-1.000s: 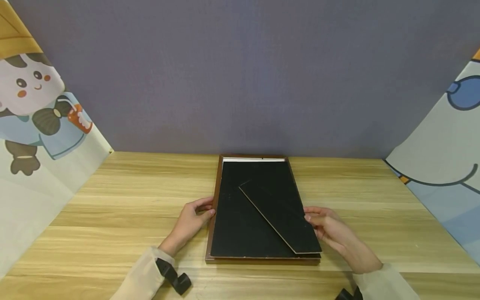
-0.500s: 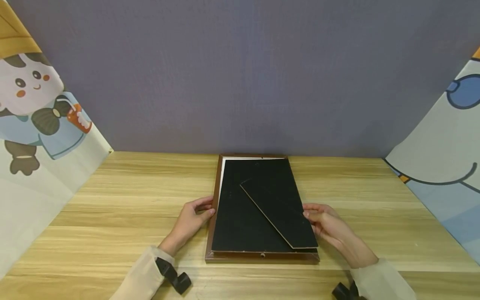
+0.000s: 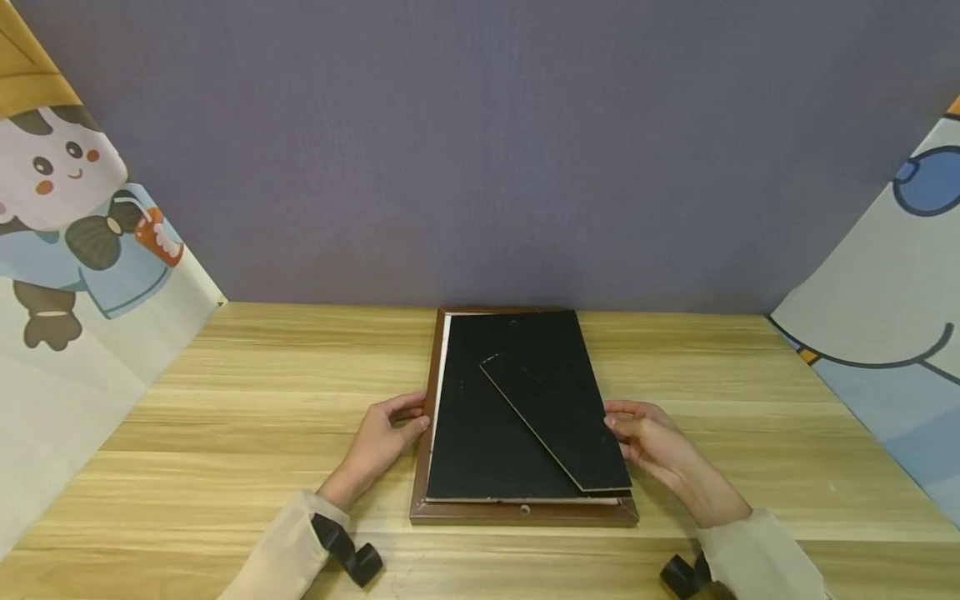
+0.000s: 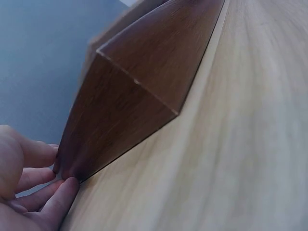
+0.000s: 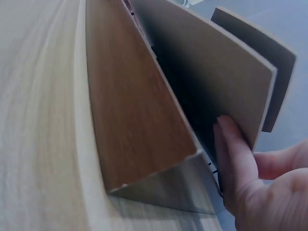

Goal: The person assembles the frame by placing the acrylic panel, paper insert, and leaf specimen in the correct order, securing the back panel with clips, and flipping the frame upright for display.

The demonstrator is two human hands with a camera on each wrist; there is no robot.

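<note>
A brown wooden frame [image 3: 423, 475] lies on the table, and a black backing board [image 3: 480, 433] with a slanted stand flap [image 3: 558, 425] rests over it. My left hand [image 3: 382, 442] grips the frame's left side between thumb and fingers; in the left wrist view the fingers [image 4: 60, 199] touch the brown edge [image 4: 120, 106]. My right hand [image 3: 667, 454] pinches the board's right edge. The right wrist view shows the board [image 5: 226, 67] tilted up off the frame [image 5: 134, 110] on that side, with fingers [image 5: 238, 154] beneath it. A pale strip shows along the frame's inner left side.
The wooden table [image 3: 300, 367] extends to both sides of the frame. A grey-purple panel [image 3: 495, 150] stands behind it. Printed cartoon panels rise at the left [image 3: 90, 358] and right [image 3: 885, 275].
The board has shifted a little away from me and to the right at its near left corner, uncovering more of the frame's near edge. My right hand moved slightly with it; my left stayed put.
</note>
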